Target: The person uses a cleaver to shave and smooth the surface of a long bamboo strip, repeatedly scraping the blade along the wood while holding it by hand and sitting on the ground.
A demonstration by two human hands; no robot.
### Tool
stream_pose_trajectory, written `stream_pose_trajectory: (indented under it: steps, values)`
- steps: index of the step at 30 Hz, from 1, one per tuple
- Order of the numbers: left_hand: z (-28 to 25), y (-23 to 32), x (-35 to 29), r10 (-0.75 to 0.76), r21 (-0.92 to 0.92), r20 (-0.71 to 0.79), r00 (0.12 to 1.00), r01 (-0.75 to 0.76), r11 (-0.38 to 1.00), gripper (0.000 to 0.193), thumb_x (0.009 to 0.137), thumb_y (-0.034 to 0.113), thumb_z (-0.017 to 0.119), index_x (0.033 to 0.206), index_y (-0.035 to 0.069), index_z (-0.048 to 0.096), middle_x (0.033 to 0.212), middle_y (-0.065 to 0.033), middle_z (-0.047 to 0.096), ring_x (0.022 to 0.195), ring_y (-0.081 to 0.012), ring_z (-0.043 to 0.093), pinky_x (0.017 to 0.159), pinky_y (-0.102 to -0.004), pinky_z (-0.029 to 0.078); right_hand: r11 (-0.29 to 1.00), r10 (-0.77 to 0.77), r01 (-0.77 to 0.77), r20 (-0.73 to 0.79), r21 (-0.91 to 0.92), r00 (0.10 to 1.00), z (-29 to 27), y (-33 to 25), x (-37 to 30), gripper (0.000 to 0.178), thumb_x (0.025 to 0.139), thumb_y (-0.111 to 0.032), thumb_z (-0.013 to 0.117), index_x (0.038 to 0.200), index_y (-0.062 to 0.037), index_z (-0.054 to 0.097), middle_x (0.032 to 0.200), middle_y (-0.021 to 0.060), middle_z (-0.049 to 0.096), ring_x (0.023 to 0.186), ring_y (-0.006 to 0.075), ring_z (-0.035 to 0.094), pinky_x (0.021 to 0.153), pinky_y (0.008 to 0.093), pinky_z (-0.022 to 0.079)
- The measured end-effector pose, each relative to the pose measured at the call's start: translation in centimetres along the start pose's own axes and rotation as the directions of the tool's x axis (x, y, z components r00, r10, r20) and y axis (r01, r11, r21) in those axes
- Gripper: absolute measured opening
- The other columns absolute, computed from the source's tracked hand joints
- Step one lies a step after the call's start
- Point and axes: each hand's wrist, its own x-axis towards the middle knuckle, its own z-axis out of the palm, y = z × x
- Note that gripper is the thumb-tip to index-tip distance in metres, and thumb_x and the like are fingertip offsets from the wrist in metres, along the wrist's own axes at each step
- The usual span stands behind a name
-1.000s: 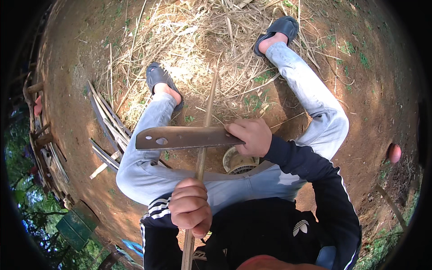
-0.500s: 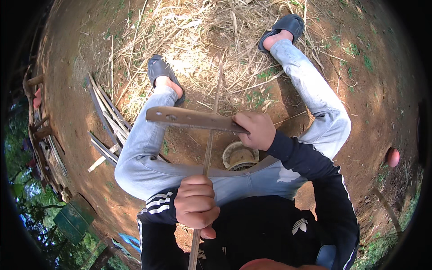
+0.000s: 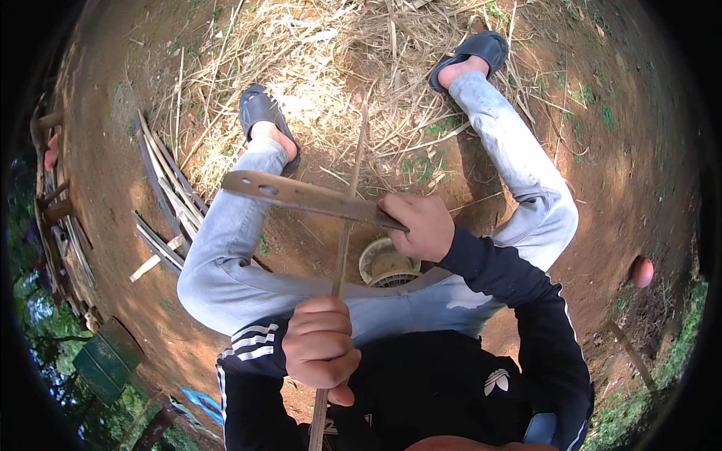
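Note:
My left hand (image 3: 321, 342) is closed in a fist around a thin bamboo strip (image 3: 341, 259). The strip runs from my body out between my legs, its far end above the littered ground. In my right hand (image 3: 418, 225) is one end of a long, flat brown blade (image 3: 301, 197) with several round holes. The blade lies crosswise over the strip, beyond my left fist, its other end pointing left above my shin. Whether its edge bites into the strip cannot be made out.
A round pale container (image 3: 383, 259) stands on the dirt between my thighs. Straw-like shavings (image 3: 331, 60) cover the ground around my sandals. Several strips (image 3: 167, 188) lie left of my leg. A reddish ball-like thing (image 3: 641, 272) is at right, a wooden frame (image 3: 54, 203) far left.
The whole view has shifted slightly left. Both hands keep their grips, and the blade still crosses the strip at nearly the same spot, with its free end a little farther left.

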Motion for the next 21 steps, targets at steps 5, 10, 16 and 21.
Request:
stream_pose_trajectory:
  steps: [5, 10, 16, 21]
  values:
    - [0.7, -0.7, 0.4, 0.056, 0.076, -0.129, 0.99, -0.046, 0.996, 0.05, 0.095, 0.044, 0.046, 0.063, 0.006, 0.048, 0.048, 0.0014, 0.037, 0.037, -0.0139, 0.039, 0.037, -0.0282, 0.034, 0.993, -0.046, 0.041, -0.05, -0.107, 0.998, 1.0, 2.1, 0.3, 0.02, 0.067, -0.007, 0.059, 0.085, -0.0059, 0.051, 0.071, 0.0133, 0.056, 0.062, 0.0349, 0.058, 0.053, 0.042, 0.046]
    - [0.3, -0.4, 0.1, 0.039, 0.058, -0.037, 0.999, -0.036, 0.998, 0.05, 0.096, 0.043, 0.046, 0.063, 0.005, 0.048, 0.049, 0.0012, 0.038, 0.038, -0.0139, 0.04, 0.039, -0.0289, 0.036, 0.981, -0.18, 0.179, -0.002, -0.08, 0.984, -0.6, 0.1, -0.5, 0.023, 0.064, -0.009, 0.061, 0.085, -0.0061, 0.051, 0.073, 0.0108, 0.055, 0.065, 0.0325, 0.059, 0.053, 0.0408, 0.047]
    - [-0.4, 0.0, 0.1, 0.036, 0.006, 0.052, 0.998, -0.036, 0.999, 0.05, 0.094, 0.045, 0.05, 0.068, 0.002, 0.053, 0.053, -0.0008, 0.041, 0.043, -0.017, 0.043, 0.044, -0.0306, 0.037, 0.969, 0.176, -0.181, -0.039, -0.17, 0.984, 0.4, 6.2, 1.7, 0.016, 0.086, -0.016, 0.057, 0.081, -0.004, 0.048, 0.063, 0.0185, 0.055, 0.058, 0.0387, 0.058, 0.049, 0.0475, 0.044]
    - [-0.4, -0.3, 0.4, 0.029, -0.008, 0.027, 0.999, -0.028, 1.0, 0.047, 0.095, 0.043, 0.05, 0.069, 0.004, 0.052, 0.05, 0.0011, 0.042, 0.04, -0.015, 0.041, 0.041, -0.0293, 0.036, 0.993, -0.061, 0.054, -0.059, -0.108, 0.996, 0.5, 2.1, 0.2, 0.012, 0.083, -0.013, 0.059, 0.082, -0.0061, 0.049, 0.064, 0.0177, 0.055, 0.059, 0.0386, 0.058, 0.05, 0.0472, 0.044]
